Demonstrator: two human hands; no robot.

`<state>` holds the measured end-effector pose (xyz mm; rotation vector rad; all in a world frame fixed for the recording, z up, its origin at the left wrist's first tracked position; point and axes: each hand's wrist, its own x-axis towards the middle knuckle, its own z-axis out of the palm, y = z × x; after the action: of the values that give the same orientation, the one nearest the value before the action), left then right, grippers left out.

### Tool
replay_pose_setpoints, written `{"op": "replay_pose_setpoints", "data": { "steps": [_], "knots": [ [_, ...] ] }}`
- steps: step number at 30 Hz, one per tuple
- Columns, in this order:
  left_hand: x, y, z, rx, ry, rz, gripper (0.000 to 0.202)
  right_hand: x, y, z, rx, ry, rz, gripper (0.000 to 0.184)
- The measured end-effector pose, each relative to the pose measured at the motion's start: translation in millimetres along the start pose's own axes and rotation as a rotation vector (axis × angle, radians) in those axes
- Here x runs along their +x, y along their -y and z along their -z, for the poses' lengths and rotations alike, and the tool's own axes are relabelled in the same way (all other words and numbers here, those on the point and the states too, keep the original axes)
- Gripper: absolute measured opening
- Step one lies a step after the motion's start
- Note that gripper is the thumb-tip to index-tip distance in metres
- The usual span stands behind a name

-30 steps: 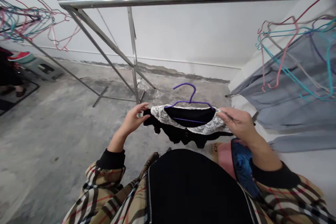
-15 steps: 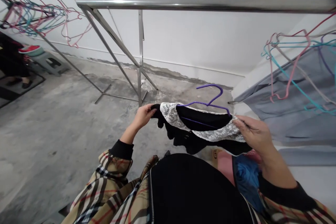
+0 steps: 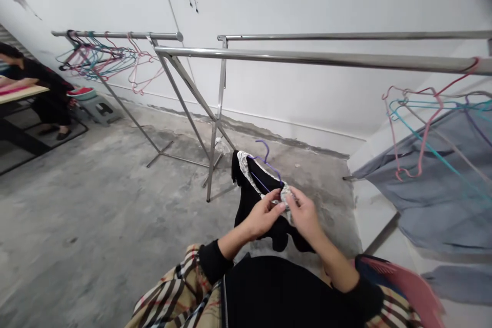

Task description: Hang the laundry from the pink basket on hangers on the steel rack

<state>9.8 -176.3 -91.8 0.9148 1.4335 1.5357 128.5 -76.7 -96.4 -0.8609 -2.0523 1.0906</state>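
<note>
A black garment [image 3: 249, 200] with a white lace collar [image 3: 243, 165] hangs on a purple wire hanger [image 3: 265, 160] in front of me, turned edge-on. My left hand [image 3: 263, 217] and my right hand [image 3: 303, 213] meet at the near end of the collar, fingers pinched on the lace and the cloth. The hanger's hook points up and away from me. A long steel rail [image 3: 307, 58] runs across just above and beyond the garment.
A second steel rack [image 3: 115, 36] at the left carries several empty coloured wire hangers [image 3: 100, 56]. More hangers [image 3: 430, 113] and grey cloth [image 3: 434, 189] hang at the right. Another person [image 3: 34, 87] sits by a table [image 3: 19, 93] at far left. A pink basket rim [image 3: 407, 287] lies near my right arm.
The garment has turned from broadside to edge-on and my hands have come together at its near end. My view has risen and pulled back.
</note>
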Motion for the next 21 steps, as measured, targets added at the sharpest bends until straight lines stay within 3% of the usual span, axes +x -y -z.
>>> {"op": "replay_pose_setpoints", "data": {
  "steps": [3,7,11,16,18,21],
  "knots": [
    [2,12,-12.1,-0.075,-0.203,0.056,0.054,-10,6,-36,0.015,0.019,0.006,0.049],
    [9,-2,9.4,-0.103,-0.294,0.013,0.034,-14,22,-47,0.081,0.132,0.044,0.066],
    [24,-35,54.2,-0.048,-0.353,-0.115,0.027,-13,31,-39,0.188,0.234,0.134,0.071],
    [58,-92,133.2,0.114,-0.346,-0.174,0.037,-15,26,-29,0.174,0.198,0.077,0.047],
    [75,-121,162.2,0.204,-0.365,-0.257,0.037,-15,35,-19,0.178,0.277,0.065,0.04],
    [99,-168,190.3,0.531,-0.458,-0.51,0.026,-13,70,9,0.235,0.466,0.109,0.033]
  ]
}}
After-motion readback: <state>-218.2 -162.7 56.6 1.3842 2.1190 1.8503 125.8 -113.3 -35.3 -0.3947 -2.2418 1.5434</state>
